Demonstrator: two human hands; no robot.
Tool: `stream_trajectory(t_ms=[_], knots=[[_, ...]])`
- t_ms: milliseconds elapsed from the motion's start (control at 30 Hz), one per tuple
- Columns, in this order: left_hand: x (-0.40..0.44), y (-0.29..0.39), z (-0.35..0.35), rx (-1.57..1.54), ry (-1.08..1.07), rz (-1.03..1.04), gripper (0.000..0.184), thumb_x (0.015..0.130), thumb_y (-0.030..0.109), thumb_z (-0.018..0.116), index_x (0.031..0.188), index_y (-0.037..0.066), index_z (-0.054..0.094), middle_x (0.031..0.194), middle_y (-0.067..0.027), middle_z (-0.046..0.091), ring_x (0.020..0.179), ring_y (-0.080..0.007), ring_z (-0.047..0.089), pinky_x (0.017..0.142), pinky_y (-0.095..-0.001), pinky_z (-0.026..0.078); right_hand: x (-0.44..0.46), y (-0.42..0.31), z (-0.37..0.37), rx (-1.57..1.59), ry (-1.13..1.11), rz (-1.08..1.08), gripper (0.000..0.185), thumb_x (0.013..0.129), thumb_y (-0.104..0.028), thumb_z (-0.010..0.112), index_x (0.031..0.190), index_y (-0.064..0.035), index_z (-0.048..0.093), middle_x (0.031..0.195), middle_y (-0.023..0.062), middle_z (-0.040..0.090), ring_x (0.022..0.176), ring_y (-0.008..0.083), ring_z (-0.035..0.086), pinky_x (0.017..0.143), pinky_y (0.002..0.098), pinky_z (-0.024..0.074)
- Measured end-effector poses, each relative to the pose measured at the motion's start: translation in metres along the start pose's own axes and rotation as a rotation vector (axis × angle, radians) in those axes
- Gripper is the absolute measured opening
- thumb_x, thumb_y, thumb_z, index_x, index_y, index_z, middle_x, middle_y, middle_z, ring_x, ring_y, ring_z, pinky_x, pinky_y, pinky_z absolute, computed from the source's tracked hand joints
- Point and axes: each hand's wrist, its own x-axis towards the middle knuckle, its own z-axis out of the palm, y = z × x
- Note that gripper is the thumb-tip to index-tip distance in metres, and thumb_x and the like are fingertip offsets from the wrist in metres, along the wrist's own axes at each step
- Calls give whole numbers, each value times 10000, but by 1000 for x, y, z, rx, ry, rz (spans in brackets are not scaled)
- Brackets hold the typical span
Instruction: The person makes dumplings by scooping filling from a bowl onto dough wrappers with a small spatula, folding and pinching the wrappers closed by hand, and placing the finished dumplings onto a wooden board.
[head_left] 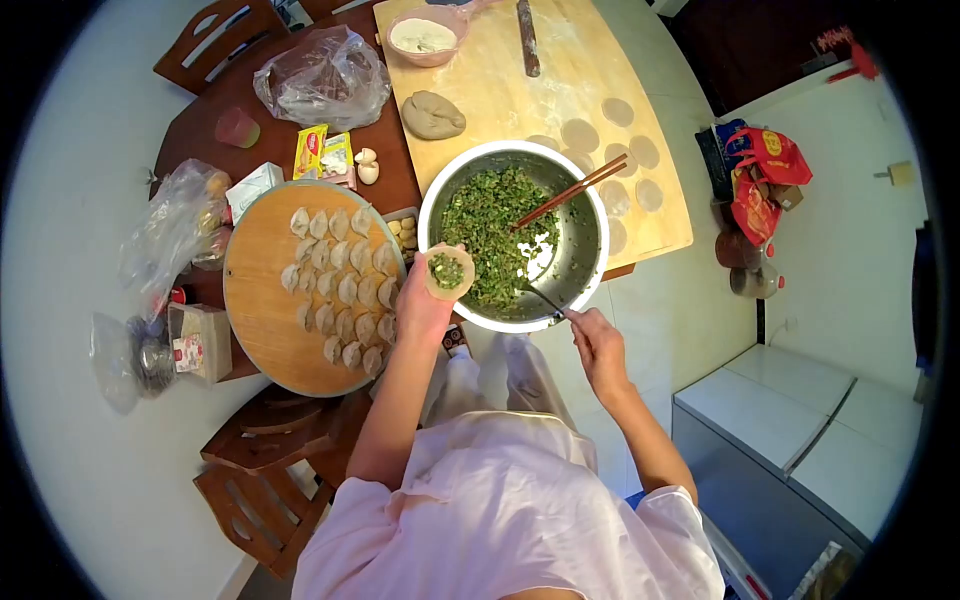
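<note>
On my left hand [428, 300] lies a round dough wrapper [463, 287] with a small heap of green filling [444, 271] at its middle, beside the bowl's left rim. My right hand [598, 345] is closed round the handle of a metal spoon [543, 297], whose head reaches into the filling. The large metal bowl [588, 245] holds chopped green filling [490, 220], with a pair of chopsticks [575, 190] resting across its right side. Left of my left hand, a round wooden board [262, 300] carries several folded dumplings [347, 290].
The wooden worktop [580, 75] bears several flat wrappers [645, 152], a dough lump [433, 115], a rolling pin [528, 40] and a pink bowl of flour [423, 37]. Plastic bags [325, 80], packets [310, 150] and eggshells [367, 170] lie on the dark table [190, 130].
</note>
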Motion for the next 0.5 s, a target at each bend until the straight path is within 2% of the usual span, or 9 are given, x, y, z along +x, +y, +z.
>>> stream_trajectory(t_ms=[167, 267, 433, 500], knots=[[-16, -4, -13, 16, 43, -1, 440, 1023, 311, 378, 1278, -45, 424, 1365, -246, 433, 1263, -324, 442, 1061, -441, 374, -9, -2, -8, -68, -72, -44, 209, 899, 30, 544, 1072, -7, 656, 744, 57, 535, 617, 135, 523, 560, 250, 432], [-33, 5, -15, 123, 110, -35, 431, 1023, 318, 376, 1241, -43, 463, 1324, -232, 482, 1225, -312, 483, 1042, -435, 394, -8, -15, -10, 131, -93, 99, 203, 912, -9, 547, 1086, 1, 652, 745, 66, 530, 635, 133, 532, 587, 254, 455], [-77, -23, -50, 257, 51, -141, 429, 1015, 335, 395, 1190, -35, 525, 1198, -191, 586, 1145, -289, 555, 1007, -448, 425, -16, -1, -16, 346, -83, 178, 212, 944, -60, 526, 1095, 20, 650, 775, 61, 551, 658, 124, 548, 627, 254, 484], [-81, -42, -66, 235, 139, -183, 411, 1012, 315, 414, 1212, -32, 510, 1195, -179, 586, 1143, -287, 559, 1002, -454, 430, -20, 9, -13, 450, -64, 213, 217, 955, -72, 516, 1091, 32, 649, 794, 58, 563, 673, 118, 554, 635, 253, 487]])
